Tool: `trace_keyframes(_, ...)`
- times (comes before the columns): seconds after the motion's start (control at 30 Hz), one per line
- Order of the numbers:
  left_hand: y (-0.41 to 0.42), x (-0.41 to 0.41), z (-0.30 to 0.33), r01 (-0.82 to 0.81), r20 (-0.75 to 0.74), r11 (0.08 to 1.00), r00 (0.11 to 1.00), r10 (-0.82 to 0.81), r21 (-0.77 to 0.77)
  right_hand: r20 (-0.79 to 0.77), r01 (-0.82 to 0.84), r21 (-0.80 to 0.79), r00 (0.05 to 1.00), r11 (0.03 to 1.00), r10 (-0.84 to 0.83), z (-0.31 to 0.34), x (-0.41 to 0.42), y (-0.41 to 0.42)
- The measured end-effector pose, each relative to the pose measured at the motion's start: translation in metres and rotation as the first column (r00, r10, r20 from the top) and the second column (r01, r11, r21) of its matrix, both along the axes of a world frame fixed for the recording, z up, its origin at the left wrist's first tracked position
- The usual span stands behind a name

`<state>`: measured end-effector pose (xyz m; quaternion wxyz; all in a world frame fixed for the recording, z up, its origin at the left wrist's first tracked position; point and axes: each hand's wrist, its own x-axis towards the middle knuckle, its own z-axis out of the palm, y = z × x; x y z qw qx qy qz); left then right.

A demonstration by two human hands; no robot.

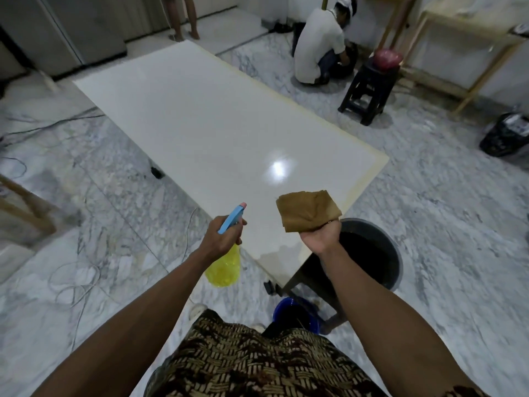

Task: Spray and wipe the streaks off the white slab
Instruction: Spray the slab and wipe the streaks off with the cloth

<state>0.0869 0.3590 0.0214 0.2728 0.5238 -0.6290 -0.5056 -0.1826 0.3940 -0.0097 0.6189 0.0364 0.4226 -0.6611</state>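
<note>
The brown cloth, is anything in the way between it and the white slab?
No, nothing visible is. The right hand holds the brown cloth up over the near end of the white slab, with bare shiny surface just past it. The left hand holds the spray bottle off to the side.

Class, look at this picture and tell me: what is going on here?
A person stands at the near corner of a large glossy white slab. The left hand grips a yellow spray bottle with a blue trigger head, nozzle aimed over the slab. The right hand holds a folded brown cloth above the slab's edge, not touching it. A wet-looking patch shows at the near corner. Behind, another person crouches near a black plastic stool.
</note>
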Motion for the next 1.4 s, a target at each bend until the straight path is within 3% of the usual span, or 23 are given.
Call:
trace_keyframes(0.13, -0.029, 0.023, 0.006, -0.055, 0.011, 0.998, 0.998, 0.055, 0.004, 0.055, -0.147, -0.034, 0.987, 0.989, 0.148, 0.009, 0.032, -0.029)
trace_keyframes(0.27, -0.063, 0.056, 0.011, -0.133, 0.029, 0.991, 0.991, 0.132, 0.033, -0.036, -0.336, -0.079, 0.942, 0.939, 0.334, 0.013, 0.074, -0.067)
trace_keyframes(0.37, -0.097, 0.094, 0.012, -0.202, -0.008, 0.978, 0.979, 0.202, 0.053, -0.178, -0.471, 0.026, 0.866, 0.882, 0.468, 0.011, 0.118, -0.119)
trace_keyframes(0.43, -0.129, 0.125, 0.015, -0.245, -0.046, 0.967, 0.968, 0.248, 0.066, -0.194, -0.516, 0.115, 0.826, 0.849, 0.529, 0.002, 0.157, -0.165)
trace_keyframes(0.53, -0.175, 0.170, 0.020, -0.294, -0.074, 0.953, 0.951, 0.299, 0.068, -0.176, -0.545, 0.158, 0.805, 0.823, 0.567, -0.007, 0.219, -0.233)
trace_keyframes(1.0, -0.384, 0.391, 0.040, -0.436, 0.062, 0.891, 0.900, 0.432, 0.125, -0.253, -0.687, 0.016, 0.700, 0.726, 0.668, 0.046, 0.477, -0.493)
trace_keyframes(1.27, -0.522, 0.461, 0.036, -0.587, 0.082, 0.786, 0.808, 0.583, 0.193, -0.281, -0.814, 0.000, 0.558, 0.581, 0.781, 0.049, 0.580, -0.652)
trace_keyframes(1.4, -0.617, 0.500, 0.022, -0.699, 0.101, 0.658, 0.703, 0.704, 0.282, -0.219, -0.842, 0.069, 0.511, 0.536, 0.831, 0.027, 0.634, -0.755)
